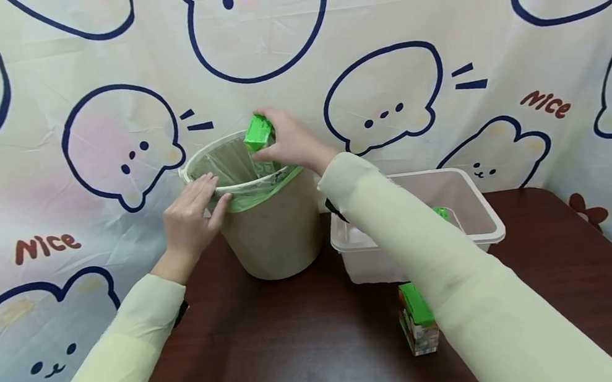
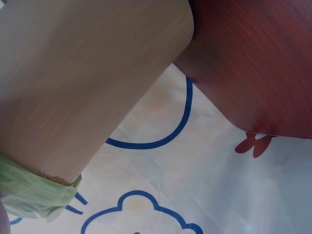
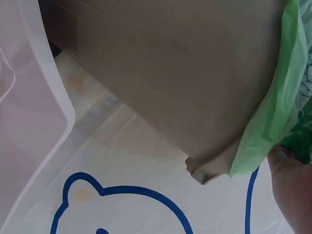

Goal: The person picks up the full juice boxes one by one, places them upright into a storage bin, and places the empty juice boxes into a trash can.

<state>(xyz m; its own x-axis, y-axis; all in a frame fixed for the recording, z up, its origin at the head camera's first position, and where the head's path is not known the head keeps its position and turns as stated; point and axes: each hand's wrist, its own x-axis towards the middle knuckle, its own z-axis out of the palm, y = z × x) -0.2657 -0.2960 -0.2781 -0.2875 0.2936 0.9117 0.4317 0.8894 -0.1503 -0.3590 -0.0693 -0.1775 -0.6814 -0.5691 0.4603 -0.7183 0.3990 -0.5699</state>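
My right hand (image 1: 292, 142) grips a small green carton (image 1: 258, 132) at the mouth of a trash bin (image 1: 276, 231). The carton's lower part sits below the rim, beside the bin's liner. In the right wrist view, part of the right hand (image 3: 292, 190) shows at the edge, next to a shiny green surface. My left hand (image 1: 188, 219) holds the near left rim, fingers over the top and thumb against the outside. A thin green bag (image 1: 245, 200) lines the bin and folds over its rim. The left wrist view shows mostly the bin's side (image 2: 92, 83).
A pale plastic tub (image 1: 418, 246) stands right of the bin, with a green item (image 1: 441, 212) inside, partly behind the right sleeve. Nearer on the dark wooden table (image 1: 288, 342) stands another green-topped carton (image 1: 419, 319). A printed cloth (image 1: 250, 35) hangs behind.
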